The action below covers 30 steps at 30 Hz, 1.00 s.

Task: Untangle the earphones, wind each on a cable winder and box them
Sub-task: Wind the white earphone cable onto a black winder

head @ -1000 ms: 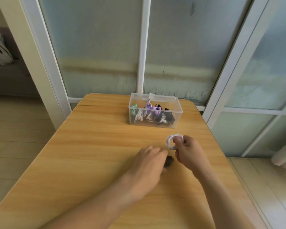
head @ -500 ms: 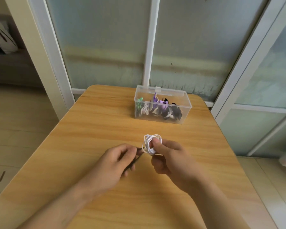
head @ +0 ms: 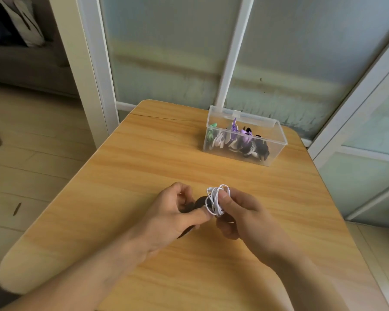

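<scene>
Earphones (head: 217, 199), a white coil, sit pinched in the right hand (head: 243, 212) above the tabletop (head: 121, 176). Just to their left, touching, the left hand (head: 173, 212) grips a dark cable winder (head: 199, 203). Clear box (head: 276, 142) waits well beyond.

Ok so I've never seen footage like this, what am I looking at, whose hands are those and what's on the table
There is no machine here: a camera worn on a person's head looks down at their own two bare hands. The right hand pinches a coiled white earphone cable. The left hand holds a small dark piece, probably a cable winder. On the wooden table, farther back, stands a clear plastic box holding earphones already wound, in green, white, purple and black.
</scene>
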{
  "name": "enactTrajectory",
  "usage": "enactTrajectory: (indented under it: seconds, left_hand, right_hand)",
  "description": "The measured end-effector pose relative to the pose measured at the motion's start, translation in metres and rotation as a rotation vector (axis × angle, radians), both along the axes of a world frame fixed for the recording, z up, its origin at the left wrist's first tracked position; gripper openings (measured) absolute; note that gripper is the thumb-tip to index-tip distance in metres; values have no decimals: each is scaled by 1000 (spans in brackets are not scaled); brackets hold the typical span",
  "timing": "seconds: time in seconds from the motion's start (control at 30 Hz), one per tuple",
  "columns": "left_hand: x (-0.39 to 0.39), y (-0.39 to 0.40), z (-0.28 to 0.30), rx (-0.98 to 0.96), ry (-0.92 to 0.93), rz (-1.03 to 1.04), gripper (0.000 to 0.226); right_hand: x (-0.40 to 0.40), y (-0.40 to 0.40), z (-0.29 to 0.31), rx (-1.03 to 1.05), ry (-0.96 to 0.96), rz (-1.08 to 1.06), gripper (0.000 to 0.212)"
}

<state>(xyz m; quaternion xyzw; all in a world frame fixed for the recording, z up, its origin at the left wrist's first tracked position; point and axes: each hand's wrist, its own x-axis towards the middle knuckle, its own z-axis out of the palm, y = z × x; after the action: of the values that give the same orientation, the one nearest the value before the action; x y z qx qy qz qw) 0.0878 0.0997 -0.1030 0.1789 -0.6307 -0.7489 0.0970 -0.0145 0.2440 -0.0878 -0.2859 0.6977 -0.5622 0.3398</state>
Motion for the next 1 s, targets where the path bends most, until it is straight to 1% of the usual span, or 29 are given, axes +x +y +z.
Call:
enactTrajectory:
  seconds: [0.1, 0.2, 0.3, 0.4, 0.5, 0.6, 0.67, 0.73, 0.8, 0.9, 1.0]
  left_hand:
    - [0, 2, 0, 55, -1, -10, 53]
    - [0, 3, -1, 95, 37, -26, 46]
    - [0, 1, -2, 85, -2, -57, 45]
    - [-1, 0, -4, 72, -40, -70, 41]
    - [-1, -3, -3, 81, -22, -92, 35]
    - [0, -5, -2, 32, -6, -119, 33]
    - [1, -7, -2, -61, 1, -151, 32]
    - [2, -9, -2, -150, 23, -189, 37]
    - [3, -9, -2, -197, 55, -241, 41]
    - [4, -6, -2, -205, 94, -296, 43]
    - [2, -3, -2, -190, 88, -250, 46]
  right_hand:
    - [-3, 2, 0, -16, -28, 41, 33]
    - [-4, 3, -2, -26, -4, 38, 32]
    - [-3, 4, -2, -9, 80, 34, 35]
    - [-2, 4, -2, -38, 100, 24, 34]
    - [2, 3, 0, -72, 119, 17, 32]
    - [1, 4, 1, -34, 117, 29, 33]
    - [-2, 6, 3, 14, 131, 53, 34]
    - [-5, 9, 8, 66, 152, 95, 36]
    - [-6, 12, 13, 114, 167, 119, 38]
    - [-3, 12, 18, 185, 235, 138, 42]
    - [0, 10, 15, 219, 364, 103, 44]
